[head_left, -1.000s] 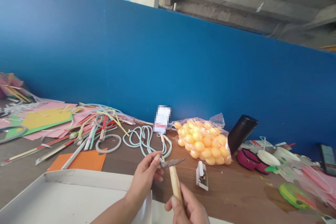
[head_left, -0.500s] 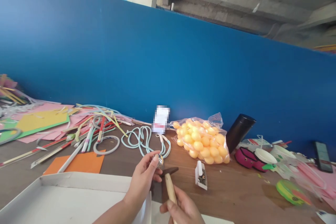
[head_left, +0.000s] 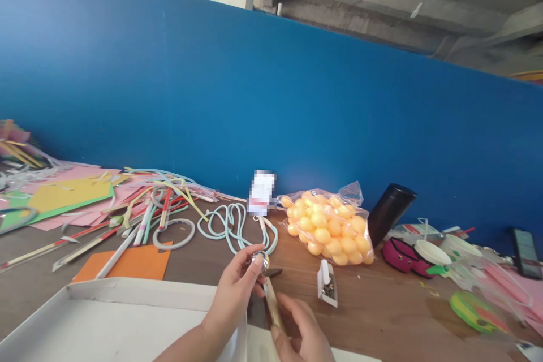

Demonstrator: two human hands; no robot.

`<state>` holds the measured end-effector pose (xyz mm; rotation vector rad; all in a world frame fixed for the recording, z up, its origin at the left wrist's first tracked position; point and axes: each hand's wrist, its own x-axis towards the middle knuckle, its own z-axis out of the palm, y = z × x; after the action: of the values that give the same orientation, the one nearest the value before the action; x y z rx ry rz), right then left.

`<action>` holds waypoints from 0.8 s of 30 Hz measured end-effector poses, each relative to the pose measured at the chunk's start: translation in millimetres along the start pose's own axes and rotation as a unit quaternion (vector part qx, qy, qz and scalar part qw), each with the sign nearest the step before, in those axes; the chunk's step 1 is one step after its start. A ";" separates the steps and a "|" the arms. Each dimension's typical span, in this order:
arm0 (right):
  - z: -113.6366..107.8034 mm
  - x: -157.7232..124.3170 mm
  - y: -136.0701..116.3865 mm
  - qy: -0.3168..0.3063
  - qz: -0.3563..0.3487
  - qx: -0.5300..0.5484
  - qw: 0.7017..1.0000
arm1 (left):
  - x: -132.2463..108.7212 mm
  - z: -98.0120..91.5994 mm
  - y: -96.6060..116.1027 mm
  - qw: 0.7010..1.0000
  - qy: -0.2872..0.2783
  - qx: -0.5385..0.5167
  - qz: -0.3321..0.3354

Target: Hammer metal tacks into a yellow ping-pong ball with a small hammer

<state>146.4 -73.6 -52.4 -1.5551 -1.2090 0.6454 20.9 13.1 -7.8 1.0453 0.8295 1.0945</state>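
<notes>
In the lower middle, my left hand (head_left: 236,281) pinches a small shiny silver ball (head_left: 259,262) between thumb and fingers; I cannot make out more of its shape. My right hand (head_left: 302,328) grips the light wooden handle of a small hammer (head_left: 272,304). The hammer's dark metal head points up and lies just beside the left fingers, partly hidden behind them. Right of the hands, a small open white box (head_left: 327,285) holds tiny dark metal pieces.
A white tray (head_left: 139,292) lies at the front left. Behind it are orange paper (head_left: 127,264) and loose strips. Farther back are a pale blue cord (head_left: 224,223), a bag of orange balls (head_left: 328,229), a black cylinder (head_left: 388,212), a magenta case (head_left: 399,254) and a tape measure (head_left: 475,312).
The hammer has turned, so its head now sits closer behind the left fingers. My right fingers have loosened and stretched a little along the handle. The silver ball shows more.
</notes>
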 end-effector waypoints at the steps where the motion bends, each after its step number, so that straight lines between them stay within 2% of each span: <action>1: -1.5 0.3 -4.2 0.015 -0.010 -0.004 1.000 | -1.6 0.8 0.9 1.000 -0.008 0.006 0.006; 4: -5.4 1.2 -18.8 0.066 -0.009 0.008 0.998 | -7.7 3.7 4.0 0.999 -0.039 0.012 0.019; 6: -7.2 1.8 -28.3 0.082 0.027 0.075 0.994 | -11.8 5.8 5.6 0.998 -0.066 0.008 0.016; 9: -9.0 3.0 -38.6 0.041 0.116 0.205 0.971 | -16.6 8.2 5.9 0.992 -0.125 0.017 0.001; 12: -10.9 4.9 -41.9 -0.012 0.168 0.269 0.948 | -19.5 8.5 4.5 0.983 -0.180 0.024 -0.003; 17: -14.6 8.9 -37.3 -0.033 0.182 0.325 0.927 | -20.9 6.3 1.8 0.976 -0.217 0.001 -0.002; 24: -14.4 11.6 -32.2 -0.034 0.182 0.363 0.913 | -19.7 7.9 3.5 0.968 -0.248 -0.019 0.018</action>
<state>150.7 -69.3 -15.8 -1.1143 -0.5964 1.2387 21.8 -7.4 -1.5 1.2351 0.3860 0.8196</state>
